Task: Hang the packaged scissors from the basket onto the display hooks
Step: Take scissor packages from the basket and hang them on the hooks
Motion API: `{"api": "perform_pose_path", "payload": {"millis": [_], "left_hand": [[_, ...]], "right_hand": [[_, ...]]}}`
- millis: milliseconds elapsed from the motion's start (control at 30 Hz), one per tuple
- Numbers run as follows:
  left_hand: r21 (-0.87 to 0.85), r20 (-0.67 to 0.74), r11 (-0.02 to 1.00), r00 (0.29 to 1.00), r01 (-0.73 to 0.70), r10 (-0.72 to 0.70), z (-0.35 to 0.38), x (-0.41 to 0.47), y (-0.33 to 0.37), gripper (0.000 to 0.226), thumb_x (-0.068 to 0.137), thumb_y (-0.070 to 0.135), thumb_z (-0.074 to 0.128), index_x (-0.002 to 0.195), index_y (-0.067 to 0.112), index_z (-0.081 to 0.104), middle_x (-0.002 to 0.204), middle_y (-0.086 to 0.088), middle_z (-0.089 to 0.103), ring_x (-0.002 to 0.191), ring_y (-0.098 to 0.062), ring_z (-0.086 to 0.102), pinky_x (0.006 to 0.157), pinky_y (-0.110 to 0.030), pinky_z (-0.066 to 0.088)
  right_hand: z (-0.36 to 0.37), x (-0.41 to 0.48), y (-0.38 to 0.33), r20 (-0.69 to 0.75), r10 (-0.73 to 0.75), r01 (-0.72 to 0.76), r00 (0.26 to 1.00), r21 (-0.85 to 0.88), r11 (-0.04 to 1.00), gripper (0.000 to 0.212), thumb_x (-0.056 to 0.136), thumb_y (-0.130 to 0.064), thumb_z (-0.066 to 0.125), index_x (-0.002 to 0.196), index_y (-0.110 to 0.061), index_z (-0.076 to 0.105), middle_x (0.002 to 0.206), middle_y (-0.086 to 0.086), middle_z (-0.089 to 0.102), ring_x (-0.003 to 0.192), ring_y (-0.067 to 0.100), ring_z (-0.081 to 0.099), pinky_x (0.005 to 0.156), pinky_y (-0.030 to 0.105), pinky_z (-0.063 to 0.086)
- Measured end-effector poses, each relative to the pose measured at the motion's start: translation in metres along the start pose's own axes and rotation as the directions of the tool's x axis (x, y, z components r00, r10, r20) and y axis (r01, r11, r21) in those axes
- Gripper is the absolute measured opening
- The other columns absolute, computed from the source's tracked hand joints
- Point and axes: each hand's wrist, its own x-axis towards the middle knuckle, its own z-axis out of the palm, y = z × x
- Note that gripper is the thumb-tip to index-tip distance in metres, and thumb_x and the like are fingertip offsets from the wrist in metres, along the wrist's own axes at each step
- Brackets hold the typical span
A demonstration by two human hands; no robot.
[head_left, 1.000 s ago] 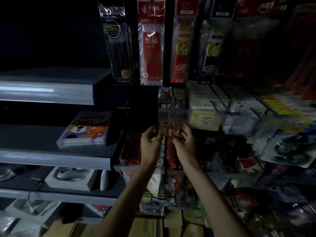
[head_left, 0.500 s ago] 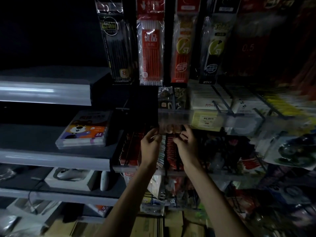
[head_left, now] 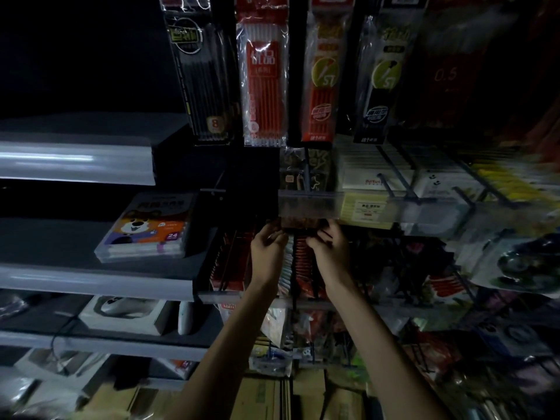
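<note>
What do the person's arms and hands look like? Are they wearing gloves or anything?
No gloves. The left hand and right hand are bare, and so are the left forearm and right forearm, with no sleeve in view. I see no watch, bracelet or ring, though the light is dim, so something tiny could hide.

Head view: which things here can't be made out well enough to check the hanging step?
- Package, held between the left hand and right hand: too dim to read its contents, and its top sits behind the clear price strip.
- Hook it should go on: hidden by that strip and the hands.
- Basket: outside the frame.
- Goods at right: blurred, kinds unreadable.
</note>
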Motion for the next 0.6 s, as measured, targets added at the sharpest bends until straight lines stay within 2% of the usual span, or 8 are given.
{"api": "perform_pose_path", "payload": {"millis": [100, 167, 233, 333, 433, 533, 600], "left_hand": [[0.026, 0.010, 1.000, 1.000, -0.015, 0.014, -0.001, -0.003, 0.000, 0.023, 0.099, -0.006, 0.053, 0.112, 0.002, 0.070, 0.094, -0.004, 0.075, 0.084, -0.013, 0.068, 0.071, -0.022, 0.055], [0.045, 0.004, 0.999, 1.000, -0.017, 0.017, -0.003, -0.005, 0.000, 0.023, 0.099, -0.005, 0.055, 0.111, 0.005, 0.071, 0.091, 0.004, 0.075, 0.087, -0.013, 0.067, 0.075, -0.024, 0.055], [0.060, -0.002, 0.998, 1.000, -0.008, 0.008, -0.006, -0.009, 0.002, 0.027, 0.100, -0.001, 0.059, 0.123, 0.008, 0.070, 0.101, 0.008, 0.076, 0.097, -0.013, 0.070, 0.083, -0.027, 0.058], [0.110, -0.018, 0.994, 1.000, 0.000, 0.002, -0.010, -0.021, 0.011, 0.043, 0.101, 0.006, 0.064, 0.144, 0.014, 0.060, 0.129, 0.002, 0.069, 0.112, -0.005, 0.069, 0.093, -0.026, 0.059], [0.183, -0.006, 0.981, 0.998, -0.060, 0.062, -0.022, -0.041, 0.020, 0.044, 0.102, 0.010, 0.065, 0.144, 0.020, 0.060, 0.135, 0.005, 0.067, 0.118, -0.001, 0.067, 0.092, -0.019, 0.058], [0.268, 0.008, 0.956, 0.992, -0.124, 0.127, -0.048, -0.069, 0.025, 0.040, 0.103, 0.013, 0.066, 0.141, 0.022, 0.061, 0.136, 0.004, 0.068, 0.126, -0.007, 0.065, 0.104, -0.027, 0.056], [0.351, 0.008, 0.925, 0.988, -0.148, 0.155, -0.069, -0.092, 0.028, 0.037, 0.104, 0.020, 0.065, 0.140, 0.026, 0.061, 0.135, 0.007, 0.067, 0.125, -0.007, 0.065, 0.103, -0.031, 0.057]], "right_hand": [[-0.001, -0.001, 0.004, -0.009, -0.006, 0.006, 1.000, -0.012, 1.000, 0.066, 0.093, 0.001, 0.064, 0.152, -0.025, 0.046, 0.140, 0.005, 0.054, 0.127, 0.011, 0.052, 0.080, 0.009, 0.041], [-0.003, -0.003, 0.006, -0.009, -0.013, 0.013, 1.000, -0.012, 1.000, 0.068, 0.093, 0.000, 0.065, 0.153, -0.024, 0.044, 0.143, 0.006, 0.053, 0.128, 0.011, 0.051, 0.087, 0.014, 0.042], [-0.006, -0.007, 0.006, -0.007, -0.023, 0.023, 1.000, -0.015, 1.000, 0.067, 0.094, -0.002, 0.066, 0.153, -0.024, 0.043, 0.142, 0.004, 0.053, 0.129, 0.011, 0.050, 0.098, 0.022, 0.042], [-0.010, -0.018, 0.004, 0.003, -0.060, 0.060, 0.998, -0.053, 0.997, 0.062, 0.097, -0.010, 0.065, 0.153, -0.024, 0.042, 0.144, 0.001, 0.051, 0.135, 0.014, 0.049, 0.110, 0.034, 0.043], [-0.017, -0.036, 0.007, 0.020, -0.114, 0.116, 0.993, -0.093, 0.989, 0.057, 0.099, -0.016, 0.066, 0.150, -0.026, 0.045, 0.145, -0.005, 0.052, 0.135, 0.008, 0.048, 0.112, 0.034, 0.044], [-0.022, -0.060, 0.013, 0.102, -0.167, 0.179, 0.981, -0.119, 0.977, 0.053, 0.099, -0.020, 0.067, 0.148, -0.028, 0.048, 0.148, -0.009, 0.052, 0.137, 0.004, 0.047, 0.114, 0.037, 0.045], [-0.023, -0.078, 0.014, 0.184, -0.178, 0.206, 0.967, -0.145, 0.968, 0.051, 0.098, -0.027, 0.068, 0.146, -0.032, 0.051, 0.148, -0.013, 0.052, 0.138, 0.000, 0.046, 0.113, 0.034, 0.044]]}}
